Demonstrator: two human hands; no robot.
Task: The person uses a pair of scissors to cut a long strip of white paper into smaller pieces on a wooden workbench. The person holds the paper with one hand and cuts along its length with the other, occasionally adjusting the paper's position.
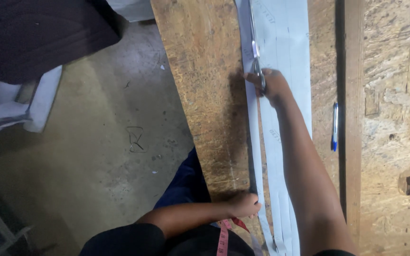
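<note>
Pen (blue) lies beside paper; hands work scissors.

This is a workshop, most likely a tailor's or pattern-cutter's room. The bench is rough, scarred timber with chipboard beside it, worn and unpainted. A long strip of pale paper or cloth lies along the bench and scissors are cutting through it. A pink measuring tape hangs at the worker's neck, and a blue pen lies on the wood. The floor is bare concrete, stained and dusty, with scraps on it. White and dark bundles sit at the far left, perhaps folded fabric, though the light there is too dim to be sure
</note>
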